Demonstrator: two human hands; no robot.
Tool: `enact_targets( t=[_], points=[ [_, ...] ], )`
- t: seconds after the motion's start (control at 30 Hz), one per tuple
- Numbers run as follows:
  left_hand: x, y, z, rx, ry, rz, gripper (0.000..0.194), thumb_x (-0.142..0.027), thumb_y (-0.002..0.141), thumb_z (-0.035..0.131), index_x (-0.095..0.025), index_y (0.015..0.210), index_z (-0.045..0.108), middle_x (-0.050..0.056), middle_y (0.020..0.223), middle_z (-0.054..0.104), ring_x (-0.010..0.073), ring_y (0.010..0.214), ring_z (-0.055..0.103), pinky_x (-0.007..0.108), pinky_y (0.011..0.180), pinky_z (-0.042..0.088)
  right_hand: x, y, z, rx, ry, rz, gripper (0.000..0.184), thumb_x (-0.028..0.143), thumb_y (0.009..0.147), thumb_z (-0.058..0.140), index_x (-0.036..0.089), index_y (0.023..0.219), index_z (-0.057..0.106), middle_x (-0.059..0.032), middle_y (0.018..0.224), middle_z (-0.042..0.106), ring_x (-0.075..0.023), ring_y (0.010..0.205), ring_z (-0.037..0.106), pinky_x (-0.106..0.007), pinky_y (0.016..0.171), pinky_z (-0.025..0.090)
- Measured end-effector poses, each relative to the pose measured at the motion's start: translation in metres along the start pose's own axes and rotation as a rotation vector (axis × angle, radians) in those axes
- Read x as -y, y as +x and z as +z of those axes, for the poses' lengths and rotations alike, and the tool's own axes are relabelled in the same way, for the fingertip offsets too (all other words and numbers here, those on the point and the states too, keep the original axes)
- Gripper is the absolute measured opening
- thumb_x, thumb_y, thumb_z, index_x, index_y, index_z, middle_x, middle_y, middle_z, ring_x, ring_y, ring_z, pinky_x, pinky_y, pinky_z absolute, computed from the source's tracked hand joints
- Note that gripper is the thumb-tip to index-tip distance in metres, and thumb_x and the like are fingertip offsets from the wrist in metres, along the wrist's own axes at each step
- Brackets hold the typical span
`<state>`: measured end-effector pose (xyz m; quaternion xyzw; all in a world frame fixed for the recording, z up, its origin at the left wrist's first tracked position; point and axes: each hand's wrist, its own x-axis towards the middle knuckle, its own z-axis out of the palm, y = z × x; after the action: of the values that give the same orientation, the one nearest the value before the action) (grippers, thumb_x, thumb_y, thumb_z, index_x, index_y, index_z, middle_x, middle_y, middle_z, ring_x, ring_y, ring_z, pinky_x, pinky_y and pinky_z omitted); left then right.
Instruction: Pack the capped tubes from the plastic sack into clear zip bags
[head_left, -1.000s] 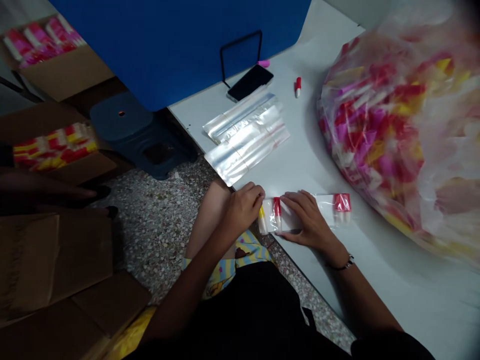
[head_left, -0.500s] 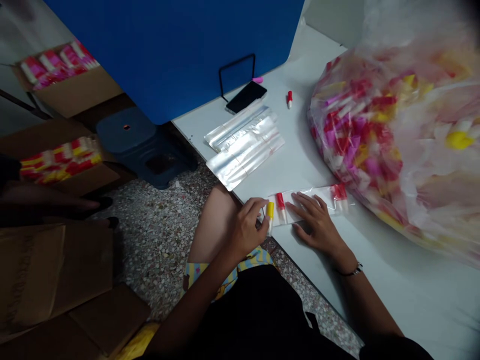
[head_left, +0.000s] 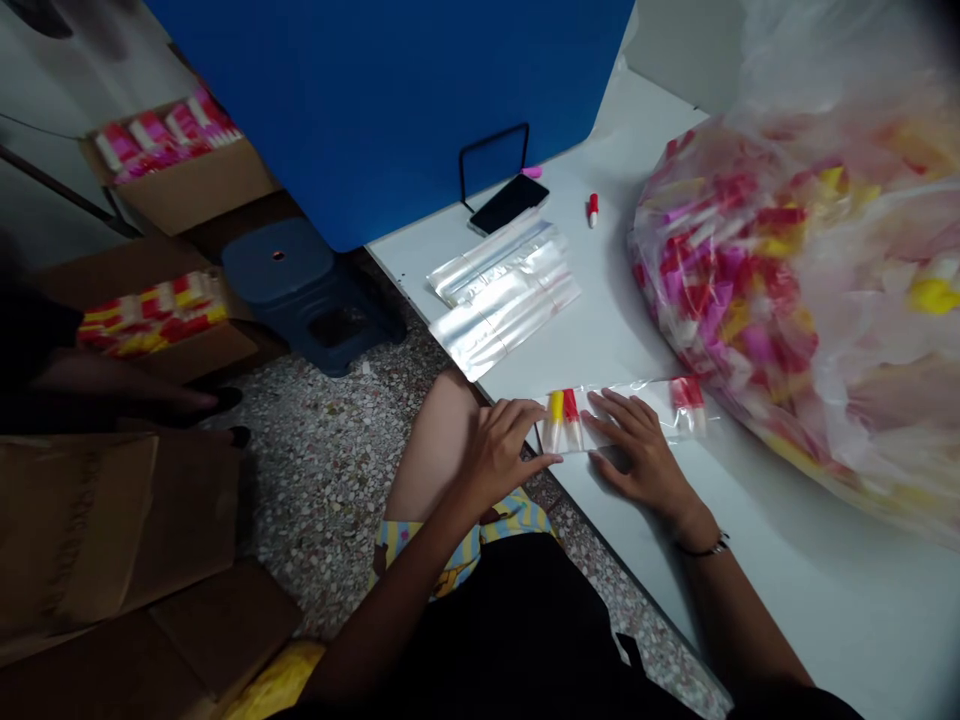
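Observation:
A long clear plastic bag point(head_left: 655, 389) lies along the table's front edge. At its left end, a yellow-capped tube point(head_left: 556, 408) stands side by side with a red-capped tube point(head_left: 571, 406), both with whitish bodies. More red-capped tubes point(head_left: 685, 393) sit at the right end. My left hand point(head_left: 510, 440) is at the bag's left end, thumb and fingers apart, fingertips by the yellow-capped tube. Spread over the middle of the bag, my right hand point(head_left: 637, 445) rests flat and hides what is beneath it.
Flat stacks of clear bags point(head_left: 502, 305) lie beyond, near a phone point(head_left: 510, 205) and a loose red-capped tube point(head_left: 593, 210). A big translucent sack point(head_left: 750, 290) of coloured tubes fills the right. Leftward are a blue stool point(head_left: 277, 262), cartons point(head_left: 191, 185) and another person's leg point(head_left: 127, 378).
The yellow-capped tube has gone from my left hand's pinch into the bag, beside the red-capped one. My left fingers have opened. The right hand stays on the bag; the view has shifted slightly.

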<state>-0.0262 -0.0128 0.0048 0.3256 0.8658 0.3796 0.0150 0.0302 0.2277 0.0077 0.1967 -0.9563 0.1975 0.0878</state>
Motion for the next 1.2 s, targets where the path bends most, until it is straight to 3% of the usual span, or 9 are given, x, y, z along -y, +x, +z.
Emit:
enact_targets(
  t=[0.33, 0.6, 0.8, 1.0, 1.2],
  points=[
    [-0.01, 0.0, 0.009, -0.14, -0.05, -0.063, 0.017, -0.037, 0.083, 0.067, -0.022, 0.085, 0.06, 0.001, 0.106, 0.068, 0.0178, 0.101, 0.058, 0.035, 0.088, 0.035, 0.003, 0.0, 0.001, 0.006, 0.016, 0.01, 0.046, 0.034, 0.083, 0.058, 0.025, 0.128, 0.051, -0.0076, 0.144, 0.046, -0.028, 0.138, 0.034, -0.054, 0.109, 0.029],
    [-0.013, -0.003, 0.014, -0.222, -0.071, -0.144, 0.016, -0.032, 0.086, 0.064, -0.02, 0.076, 0.06, 0.001, 0.1, 0.069, 0.016, 0.096, 0.06, 0.035, 0.087, 0.038, 0.007, -0.001, 0.003, -0.004, 0.032, 0.039, 0.043, 0.037, 0.083, 0.058, 0.025, 0.125, 0.055, -0.0083, 0.144, 0.046, -0.0289, 0.138, 0.034, -0.055, 0.109, 0.029],
    [-0.01, -0.009, 0.024, -0.291, 0.013, -0.13, 0.012, -0.026, 0.091, 0.056, -0.022, 0.09, 0.068, 0.003, 0.098, 0.068, 0.0172, 0.095, 0.059, 0.037, 0.087, 0.043, 0.011, -0.001, 0.005, -0.011, 0.012, 0.056, 0.041, 0.037, 0.084, 0.057, 0.025, 0.123, 0.055, -0.0082, 0.144, 0.046, -0.0291, 0.137, 0.035, -0.054, 0.108, 0.03],
    [-0.009, -0.01, 0.03, -0.386, -0.164, -0.097, 0.019, -0.019, 0.094, 0.047, -0.017, 0.094, 0.066, 0.008, 0.106, 0.059, 0.0126, 0.091, 0.061, 0.029, 0.083, 0.053, 0.012, 0.0, 0.006, -0.01, 0.003, 0.074, 0.04, 0.038, 0.084, 0.057, 0.024, 0.121, 0.054, -0.0093, 0.145, 0.044, -0.0288, 0.138, 0.034, -0.053, 0.109, 0.03],
    [-0.014, -0.009, 0.018, -0.397, -0.154, -0.131, 0.014, -0.018, 0.089, 0.054, -0.018, 0.1, 0.062, 0.007, 0.107, 0.062, 0.0153, 0.103, 0.061, 0.03, 0.091, 0.053, 0.041, -0.003, 0.012, 0.007, 0.011, 0.208, 0.061, 0.045, 0.081, 0.06, 0.02, 0.135, 0.043, -0.0153, 0.15, 0.035, -0.0336, 0.14, 0.029, -0.058, 0.109, 0.028]
  ],
)
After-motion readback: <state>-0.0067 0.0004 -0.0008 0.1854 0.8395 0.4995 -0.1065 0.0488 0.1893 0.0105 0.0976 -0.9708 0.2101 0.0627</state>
